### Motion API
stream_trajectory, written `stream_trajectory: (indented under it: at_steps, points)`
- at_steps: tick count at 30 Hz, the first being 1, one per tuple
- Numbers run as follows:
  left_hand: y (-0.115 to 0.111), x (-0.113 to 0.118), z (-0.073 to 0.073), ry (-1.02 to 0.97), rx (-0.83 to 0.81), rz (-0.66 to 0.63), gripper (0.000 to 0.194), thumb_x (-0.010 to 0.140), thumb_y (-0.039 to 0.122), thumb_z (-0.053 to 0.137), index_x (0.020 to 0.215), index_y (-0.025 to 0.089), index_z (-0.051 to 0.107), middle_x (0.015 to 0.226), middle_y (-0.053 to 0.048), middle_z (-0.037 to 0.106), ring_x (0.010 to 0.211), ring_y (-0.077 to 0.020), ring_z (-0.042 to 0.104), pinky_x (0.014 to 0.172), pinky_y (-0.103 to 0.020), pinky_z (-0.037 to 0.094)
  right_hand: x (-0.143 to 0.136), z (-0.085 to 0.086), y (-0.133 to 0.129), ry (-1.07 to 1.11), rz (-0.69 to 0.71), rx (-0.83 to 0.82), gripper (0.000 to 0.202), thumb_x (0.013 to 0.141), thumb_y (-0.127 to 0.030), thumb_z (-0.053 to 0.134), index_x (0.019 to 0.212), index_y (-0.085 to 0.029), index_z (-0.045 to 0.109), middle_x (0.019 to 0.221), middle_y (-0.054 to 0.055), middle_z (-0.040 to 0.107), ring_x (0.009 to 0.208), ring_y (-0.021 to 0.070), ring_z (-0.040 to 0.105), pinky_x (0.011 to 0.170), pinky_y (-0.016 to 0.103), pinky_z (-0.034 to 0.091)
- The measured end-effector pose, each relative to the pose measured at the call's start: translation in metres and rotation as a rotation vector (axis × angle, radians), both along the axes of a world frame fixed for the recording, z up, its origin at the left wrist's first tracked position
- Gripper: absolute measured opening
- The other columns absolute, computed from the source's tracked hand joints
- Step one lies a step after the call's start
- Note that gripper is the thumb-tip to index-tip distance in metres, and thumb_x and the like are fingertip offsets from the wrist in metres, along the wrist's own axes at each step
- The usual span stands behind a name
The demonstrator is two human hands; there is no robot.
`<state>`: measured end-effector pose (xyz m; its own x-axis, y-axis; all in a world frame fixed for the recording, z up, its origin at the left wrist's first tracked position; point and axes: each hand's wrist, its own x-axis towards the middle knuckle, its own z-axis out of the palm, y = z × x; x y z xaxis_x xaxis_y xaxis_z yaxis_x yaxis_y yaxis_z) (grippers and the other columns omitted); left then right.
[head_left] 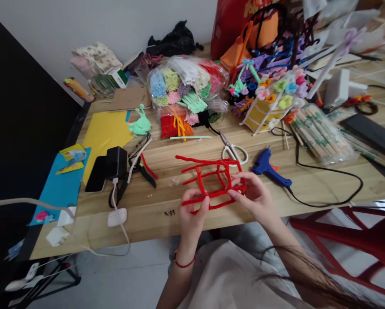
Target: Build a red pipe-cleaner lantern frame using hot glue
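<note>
A box-like frame of red pipe cleaners (pixel 215 194) is held above the table's front edge, its long bars pointing left. My left hand (pixel 192 214) pinches its lower left part between thumb and fingers. Closed on its right end is my right hand (pixel 252 195), thumb against the lower bars. Just behind the frame lie white-handled scissors (pixel 233 150). A blue hot glue gun (pixel 269 169) rests to the right of my right hand, with its black cord trailing away.
Bagged pipe cleaners (pixel 186 86) fill the back middle. A white frame with colourful flowers (pixel 266 111) stands right of them, beside bundled wooden sticks (pixel 321 133). At left are a black power bank (pixel 116 163), pliers (pixel 147 176) and a white earbud case (pixel 117 217). A red stool (pixel 356 240) stands at right.
</note>
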<state>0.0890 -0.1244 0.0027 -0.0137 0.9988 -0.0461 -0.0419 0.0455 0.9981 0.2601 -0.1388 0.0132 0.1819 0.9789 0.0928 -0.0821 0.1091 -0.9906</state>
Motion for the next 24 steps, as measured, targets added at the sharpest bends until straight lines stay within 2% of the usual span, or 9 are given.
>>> stream_trajectory:
  at_steps: [2, 4, 6, 8, 10, 12, 16, 19, 24]
  points:
    - [0.002, -0.006, -0.003, -0.044, -0.022, -0.084, 0.033, 0.072, 0.040, 0.074, 0.094, 0.019, 0.062, 0.089, -0.004, 0.067, 0.085, -0.0177, 0.064, 0.080, -0.029, 0.051, 0.003, -0.002, 0.000, 0.026, 0.021, 0.002, 0.032, 0.080, -0.023, 0.071, 0.109, -0.027, 0.058, 0.088, 0.002, 0.061, 0.080, 0.0144, 0.059, 0.069, 0.025, 0.051]
    - [0.008, -0.015, -0.004, -0.163, -0.067, -0.203, 0.050, 0.068, 0.052, 0.074, 0.102, 0.018, 0.061, 0.094, -0.008, 0.068, 0.088, -0.0209, 0.064, 0.081, -0.032, 0.050, 0.006, -0.004, -0.002, 0.038, 0.038, -0.007, 0.034, 0.080, -0.021, 0.071, 0.110, -0.028, 0.058, 0.089, 0.001, 0.061, 0.080, 0.0140, 0.059, 0.070, 0.025, 0.050]
    - [0.018, -0.028, -0.003, -0.350, -0.158, -0.275, 0.063, 0.069, 0.070, 0.061, 0.102, 0.016, 0.062, 0.096, -0.011, 0.069, 0.088, -0.0238, 0.064, 0.080, -0.035, 0.050, 0.010, -0.007, -0.005, 0.039, 0.052, -0.022, 0.036, 0.080, -0.020, 0.070, 0.113, -0.028, 0.056, 0.090, 0.002, 0.060, 0.079, 0.0138, 0.058, 0.068, 0.025, 0.050]
    - [0.031, -0.038, 0.001, -0.511, -0.289, -0.329, 0.065, 0.076, 0.075, 0.045, 0.094, 0.015, 0.062, 0.095, -0.013, 0.070, 0.089, -0.0263, 0.065, 0.082, -0.039, 0.049, 0.012, -0.010, -0.008, 0.031, 0.064, -0.030, 0.038, 0.081, -0.020, 0.070, 0.115, -0.028, 0.055, 0.091, 0.002, 0.060, 0.079, 0.0136, 0.058, 0.068, 0.025, 0.050]
    - [0.045, -0.045, 0.007, -0.612, -0.421, -0.418, 0.066, 0.077, 0.075, 0.040, 0.089, 0.014, 0.060, 0.096, -0.015, 0.070, 0.093, -0.0297, 0.065, 0.084, -0.042, 0.048, 0.014, -0.012, -0.011, 0.012, 0.091, -0.022, 0.040, 0.081, -0.020, 0.069, 0.117, -0.029, 0.054, 0.091, 0.002, 0.060, 0.079, 0.0135, 0.058, 0.069, 0.025, 0.051]
    - [0.058, -0.045, 0.012, -0.679, -0.573, -0.558, 0.070, 0.078, 0.074, 0.037, 0.096, 0.010, 0.061, 0.102, -0.021, 0.069, 0.101, -0.0346, 0.063, 0.087, -0.046, 0.046, 0.015, -0.013, -0.013, -0.013, 0.119, -0.010, 0.041, 0.082, -0.020, 0.069, 0.118, -0.029, 0.053, 0.092, 0.002, 0.060, 0.080, 0.0135, 0.059, 0.071, 0.026, 0.052]
    - [0.073, -0.036, 0.016, -0.714, -0.713, -0.785, 0.050, 0.080, 0.043, 0.043, 0.107, 0.004, 0.060, 0.107, -0.023, 0.068, 0.109, -0.0356, 0.061, 0.093, -0.049, 0.042, 0.014, -0.012, -0.013, -0.064, 0.105, -0.007, 0.042, 0.082, -0.022, 0.069, 0.119, -0.027, 0.052, 0.092, 0.003, 0.060, 0.083, 0.0144, 0.060, 0.075, 0.028, 0.053]
    - [0.073, -0.035, 0.020, -0.666, -0.650, -0.756, 0.041, 0.074, 0.029, 0.048, 0.105, 0.006, 0.062, 0.104, -0.020, 0.070, 0.101, -0.0321, 0.065, 0.088, -0.045, 0.047, 0.014, -0.007, -0.014, -0.111, 0.109, -0.004, 0.042, 0.083, -0.025, 0.067, 0.121, -0.026, 0.050, 0.093, 0.003, 0.061, 0.085, 0.0153, 0.061, 0.078, 0.030, 0.053]
    - [0.060, -0.037, 0.034, -0.355, -0.513, -0.593, 0.033, 0.078, 0.028, 0.063, 0.106, 0.013, 0.064, 0.098, -0.012, 0.072, 0.082, -0.0201, 0.068, 0.075, -0.031, 0.051, 0.025, 0.005, -0.016, -0.307, 0.090, -0.021, 0.048, 0.085, -0.031, 0.066, 0.127, -0.025, 0.044, 0.102, 0.007, 0.063, 0.094, 0.0198, 0.063, 0.084, 0.036, 0.053]
